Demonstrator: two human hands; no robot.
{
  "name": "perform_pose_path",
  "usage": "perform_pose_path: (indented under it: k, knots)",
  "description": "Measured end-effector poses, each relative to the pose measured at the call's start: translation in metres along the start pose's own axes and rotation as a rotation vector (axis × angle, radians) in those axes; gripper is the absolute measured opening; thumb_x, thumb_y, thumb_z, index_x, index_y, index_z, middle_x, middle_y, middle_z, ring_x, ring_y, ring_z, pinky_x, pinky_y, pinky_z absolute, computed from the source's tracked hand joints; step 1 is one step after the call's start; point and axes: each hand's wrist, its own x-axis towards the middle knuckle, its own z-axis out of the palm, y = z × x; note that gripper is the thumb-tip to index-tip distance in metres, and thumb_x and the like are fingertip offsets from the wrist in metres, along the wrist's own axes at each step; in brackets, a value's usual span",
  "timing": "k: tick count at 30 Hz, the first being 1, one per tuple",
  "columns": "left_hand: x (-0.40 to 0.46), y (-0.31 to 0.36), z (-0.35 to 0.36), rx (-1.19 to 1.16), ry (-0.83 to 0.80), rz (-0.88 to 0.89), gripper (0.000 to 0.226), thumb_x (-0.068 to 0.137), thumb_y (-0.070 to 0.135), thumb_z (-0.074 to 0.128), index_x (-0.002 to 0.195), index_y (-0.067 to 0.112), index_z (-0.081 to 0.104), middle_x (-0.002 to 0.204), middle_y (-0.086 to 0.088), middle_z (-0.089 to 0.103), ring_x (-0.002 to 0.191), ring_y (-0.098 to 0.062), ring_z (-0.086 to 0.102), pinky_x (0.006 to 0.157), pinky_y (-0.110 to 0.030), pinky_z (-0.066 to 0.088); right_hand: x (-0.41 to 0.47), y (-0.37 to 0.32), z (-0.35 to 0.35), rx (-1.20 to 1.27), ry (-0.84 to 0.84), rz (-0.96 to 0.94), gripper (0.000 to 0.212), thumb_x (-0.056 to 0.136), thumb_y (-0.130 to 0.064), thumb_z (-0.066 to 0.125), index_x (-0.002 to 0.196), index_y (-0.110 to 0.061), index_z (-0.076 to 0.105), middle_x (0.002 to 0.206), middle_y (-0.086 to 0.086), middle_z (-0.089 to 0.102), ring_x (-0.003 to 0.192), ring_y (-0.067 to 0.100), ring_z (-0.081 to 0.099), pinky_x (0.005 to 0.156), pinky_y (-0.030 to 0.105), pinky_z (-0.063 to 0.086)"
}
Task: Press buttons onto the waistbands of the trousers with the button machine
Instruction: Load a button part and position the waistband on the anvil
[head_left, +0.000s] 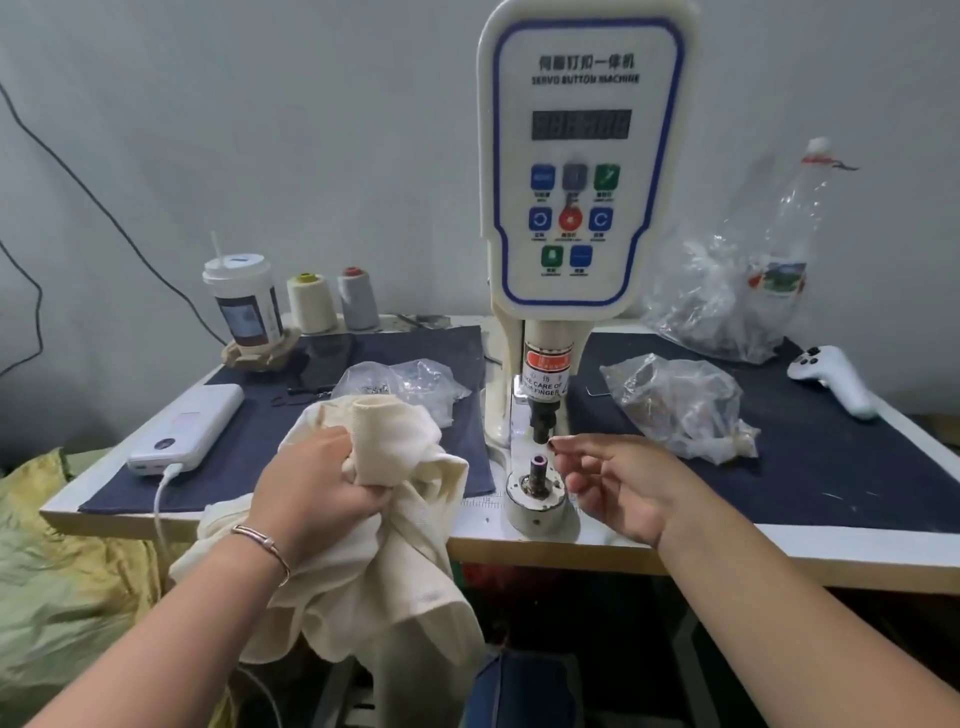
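Note:
The white servo button machine stands at the table's middle, its dark punch hanging above the round lower die. Cream trousers are bunched left of the die and hang over the table's front edge. My left hand grips the bunched cloth with the waistband end sticking up. My right hand hovers just right of the die, thumb and forefinger pinched close together; whether a small button sits between them I cannot tell.
Clear bags of buttons lie left and right of the machine, a bigger bag behind. A power bank, cup, two thread cones, a phone and a white controller sit on the dark mat.

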Motion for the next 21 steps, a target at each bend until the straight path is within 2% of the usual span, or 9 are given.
perform_pose_path:
  k: [4, 11, 17, 21]
  knots:
    - [-0.0042, -0.0008, 0.0026, -0.046, 0.029, -0.013, 0.035, 0.061, 0.057, 0.055, 0.069, 0.024, 0.064, 0.075, 0.008, 0.059, 0.069, -0.018, 0.050, 0.055, -0.030, 0.036, 0.0012, -0.0018, -0.0011, 0.111, -0.055, 0.069, 0.007, 0.082, -0.007, 0.067, 0.084, -0.001, 0.063, 0.056, 0.003, 0.060, 0.039, 0.007, 0.053, 0.033, 0.013, 0.036]
    - [-0.0066, 0.0039, 0.0012, -0.049, 0.039, -0.026, 0.049, 0.055, 0.066, 0.045, 0.067, 0.022, 0.063, 0.072, 0.008, 0.059, 0.068, -0.020, 0.051, 0.053, -0.030, 0.034, 0.0027, -0.0011, 0.0037, 0.195, -0.090, 0.130, 0.006, 0.086, -0.006, 0.061, 0.084, -0.001, 0.057, 0.054, 0.005, 0.058, 0.036, 0.009, 0.052, 0.031, 0.012, 0.034]
    - [-0.0091, 0.0052, 0.0002, -0.070, 0.062, -0.033, 0.050, 0.052, 0.065, 0.043, 0.069, 0.023, 0.065, 0.073, 0.008, 0.058, 0.067, -0.019, 0.050, 0.053, -0.030, 0.037, 0.0047, -0.0013, 0.0049, 0.272, -0.070, 0.161, 0.009, 0.086, -0.004, 0.060, 0.079, 0.000, 0.056, 0.055, 0.006, 0.059, 0.035, 0.009, 0.052, 0.031, 0.012, 0.035]
    - [-0.0094, 0.0055, 0.0003, -0.073, 0.064, -0.025, 0.046, 0.053, 0.064, 0.043, 0.065, 0.024, 0.062, 0.069, 0.010, 0.053, 0.064, -0.018, 0.048, 0.050, -0.028, 0.031, 0.0062, -0.0004, 0.0065, 0.273, -0.066, 0.172, 0.012, 0.087, -0.005, 0.060, 0.077, -0.001, 0.056, 0.053, 0.005, 0.059, 0.034, 0.008, 0.051, 0.031, 0.012, 0.034]
